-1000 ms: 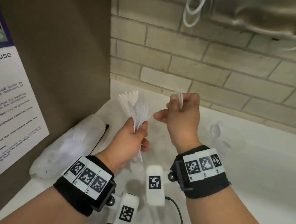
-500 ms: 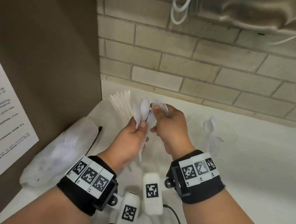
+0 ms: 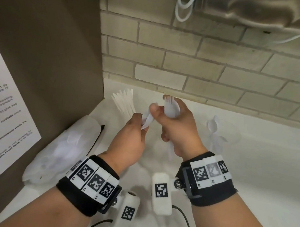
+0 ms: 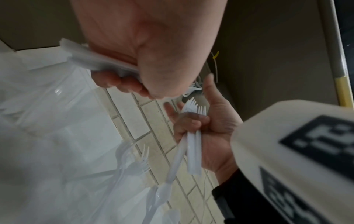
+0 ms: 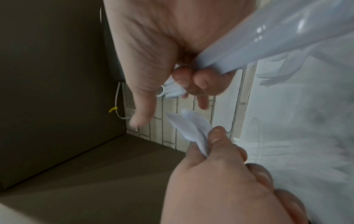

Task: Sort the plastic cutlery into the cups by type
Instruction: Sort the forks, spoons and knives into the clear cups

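My left hand (image 3: 141,123) grips a bunch of white plastic cutlery (image 3: 123,101) that fans out up and to the left. Spoon bowls (image 5: 193,128) stick out past its thumb. My right hand (image 3: 164,111) is right beside it, and its curled lower fingers hold a few white forks (image 3: 171,108). The fork handles (image 4: 193,151) hang below the palm. The right thumb and forefinger are stretched toward a spoon (image 3: 147,120) in the left bunch. To the right, a clear cup (image 3: 233,137) with spoons (image 3: 213,125) in it stands on the white counter.
A clear plastic bag (image 3: 65,145) lies on the counter at the left, against a brown panel (image 3: 51,49) with a poster. A brick wall (image 3: 205,63) closes the back. A black cable (image 3: 186,224) runs under my right wrist. More forks (image 4: 138,165) show blurred in clear plastic.
My right hand, apart from the left a second ago, has closed in on the left bunch while keeping its forks. The fanned cutlery now tilts further left.
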Demonstrator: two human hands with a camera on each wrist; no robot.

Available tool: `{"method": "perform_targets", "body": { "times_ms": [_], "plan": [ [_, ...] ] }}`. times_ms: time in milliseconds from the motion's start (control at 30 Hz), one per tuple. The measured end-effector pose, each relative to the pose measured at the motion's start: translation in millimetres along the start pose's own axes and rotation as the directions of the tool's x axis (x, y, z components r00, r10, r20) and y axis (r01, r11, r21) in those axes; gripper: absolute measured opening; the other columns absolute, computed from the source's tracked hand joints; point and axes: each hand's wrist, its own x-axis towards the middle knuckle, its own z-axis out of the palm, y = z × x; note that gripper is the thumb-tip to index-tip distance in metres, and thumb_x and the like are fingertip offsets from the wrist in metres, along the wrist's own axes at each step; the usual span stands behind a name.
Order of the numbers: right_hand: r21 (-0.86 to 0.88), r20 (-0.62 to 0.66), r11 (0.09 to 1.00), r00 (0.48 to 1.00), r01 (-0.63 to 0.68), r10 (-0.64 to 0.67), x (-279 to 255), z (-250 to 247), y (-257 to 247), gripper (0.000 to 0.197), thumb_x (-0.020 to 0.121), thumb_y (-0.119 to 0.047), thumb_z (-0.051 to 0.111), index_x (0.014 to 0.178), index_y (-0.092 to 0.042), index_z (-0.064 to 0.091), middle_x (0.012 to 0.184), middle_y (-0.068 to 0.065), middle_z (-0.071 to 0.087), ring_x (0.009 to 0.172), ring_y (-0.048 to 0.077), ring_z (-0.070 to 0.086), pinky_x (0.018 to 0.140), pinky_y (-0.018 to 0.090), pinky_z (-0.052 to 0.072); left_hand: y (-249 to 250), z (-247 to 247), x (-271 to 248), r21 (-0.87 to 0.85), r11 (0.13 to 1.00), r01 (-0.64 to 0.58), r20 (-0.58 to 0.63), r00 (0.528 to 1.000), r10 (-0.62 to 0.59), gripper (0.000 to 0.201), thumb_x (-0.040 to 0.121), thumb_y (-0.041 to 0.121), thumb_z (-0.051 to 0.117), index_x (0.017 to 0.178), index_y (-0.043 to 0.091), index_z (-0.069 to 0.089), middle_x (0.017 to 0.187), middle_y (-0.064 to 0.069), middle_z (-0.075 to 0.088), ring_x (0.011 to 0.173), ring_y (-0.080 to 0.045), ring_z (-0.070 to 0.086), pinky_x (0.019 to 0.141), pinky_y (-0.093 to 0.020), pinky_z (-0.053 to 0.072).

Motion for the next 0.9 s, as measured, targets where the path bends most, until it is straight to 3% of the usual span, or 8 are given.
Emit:
{"method": "perform_targets", "body": {
  "times_ms": [133,300,467,633,700,767,833,900],
  "plan": [
    [-0.029,0.053,0.999,0.998,-0.027,0.029,-3,1,3,0.038,0.078,-0.016,0.077,0.113,-0.022,0.062,0.092,0.000,0.068,0.059,0.011,0.061,0.043,0.020,0.042,-1,2,1,-0.023,1.000,0.018,0.115,0.993,-0.015,0.034,0.099,0.026,0.042,0.127,0.008,0.041,0.122,-0.011,0.059,0.106,-0.026,0.060,0.088,-0.040,0.050],
    [-0.042,0.019,0.999,0.999,-0.029,0.030,-1,-8,5,0.015,0.088,-0.005,0.062,0.100,-0.014,0.063,0.083,0.005,0.064,0.041,0.009,0.052,0.039,0.018,0.037,9,-7,-5,-0.278,0.945,0.170,0.370,0.927,-0.058,0.031,0.098,0.029,0.048,0.127,0.025,0.038,0.114,0.001,0.061,0.085,-0.017,0.065,0.085,-0.036,0.054],
    [-0.041,0.031,0.999,0.999,-0.031,0.032,-1,-20,11,0.013,0.091,-0.005,0.059,0.103,-0.010,0.062,0.076,0.004,0.061,0.038,0.009,0.050,0.039,0.020,0.036,12,-5,-8,-0.338,0.911,0.234,0.491,0.870,-0.042,0.037,0.099,0.028,0.045,0.135,0.028,0.033,0.082,0.000,0.058,0.065,-0.012,0.057,0.064,-0.030,0.052],
    [-0.018,0.041,0.998,0.997,-0.062,0.063,2,-21,20,0.009,0.093,-0.018,0.060,0.097,-0.011,0.064,0.078,0.009,0.063,0.053,0.018,0.053,0.045,0.027,0.040,11,10,-4,-0.161,0.979,0.123,0.463,0.886,-0.036,0.032,0.101,0.024,0.038,0.131,0.015,0.035,0.097,-0.001,0.057,0.067,-0.014,0.056,0.070,-0.039,0.055],
    [-0.038,0.036,0.997,0.997,-0.067,0.068,2,-18,24,0.013,0.088,-0.023,0.067,0.096,-0.014,0.064,0.081,0.009,0.064,0.058,0.018,0.055,0.046,0.027,0.041,14,14,-4,-0.096,0.995,0.034,0.440,0.898,0.011,0.035,0.101,0.020,0.035,0.136,0.016,0.032,0.099,0.004,0.053,0.074,-0.008,0.055,0.067,-0.021,0.047],
    [-0.078,0.014,0.994,0.997,-0.071,0.073,2,-18,26,0.020,0.081,-0.022,0.074,0.098,-0.017,0.065,0.080,0.002,0.063,0.060,0.015,0.057,0.046,0.025,0.042,15,15,-4,-0.071,0.997,-0.034,0.427,0.902,0.061,0.041,0.101,0.017,0.036,0.141,0.016,0.029,0.115,0.003,0.054,0.101,-0.014,0.058,0.078,-0.012,0.040],
    [-0.077,0.007,0.994,0.997,-0.074,0.074,4,-21,25,0.016,0.083,-0.012,0.068,0.097,-0.020,0.066,0.081,0.003,0.067,0.064,0.014,0.060,0.046,0.025,0.041,13,15,-4,-0.081,0.995,-0.066,0.429,0.898,0.095,0.047,0.100,0.021,0.040,0.145,0.015,0.026,0.136,-0.001,0.049,0.121,-0.018,0.052,0.096,-0.023,0.040],
    [-0.057,0.004,0.996,0.997,-0.072,0.073,6,-25,24,0.019,0.087,-0.005,0.057,0.097,-0.019,0.064,0.084,0.007,0.072,0.065,0.012,0.064,0.045,0.024,0.040,13,13,-5,-0.096,0.995,-0.007,0.441,0.896,0.049,0.039,0.100,0.028,0.041,0.135,0.012,0.037,0.120,-0.002,0.059,0.105,-0.018,0.059,0.092,-0.037,0.048]
  ]
}}
